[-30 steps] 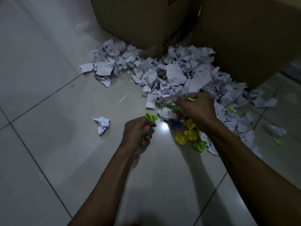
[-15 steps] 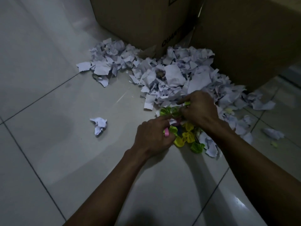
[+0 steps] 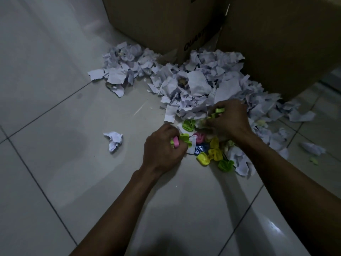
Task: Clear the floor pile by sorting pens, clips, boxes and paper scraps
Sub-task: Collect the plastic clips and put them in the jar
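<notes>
Gathering clips: our left hand (image 3: pixel 163 148) gripped pink and green clips (image 3: pixel 180 141), right hand (image 3: pixel 228 119) pinched green clip (image 3: pixel 217 110); paper scraps (image 3: pixel 193 85) lay unsorted, task early.

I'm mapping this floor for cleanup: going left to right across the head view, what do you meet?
Lone crumpled paper scrap → left hand gripping clips → loose yellow clips → right hand → small paper scrap.

paper scraps (image 3: pixel 195 85) before boxes (image 3: pixel 273 43) | clips (image 3: pixel 212 152) at pile's near edge | crumpled scrap (image 3: pixel 113 140) left, apart
</notes>
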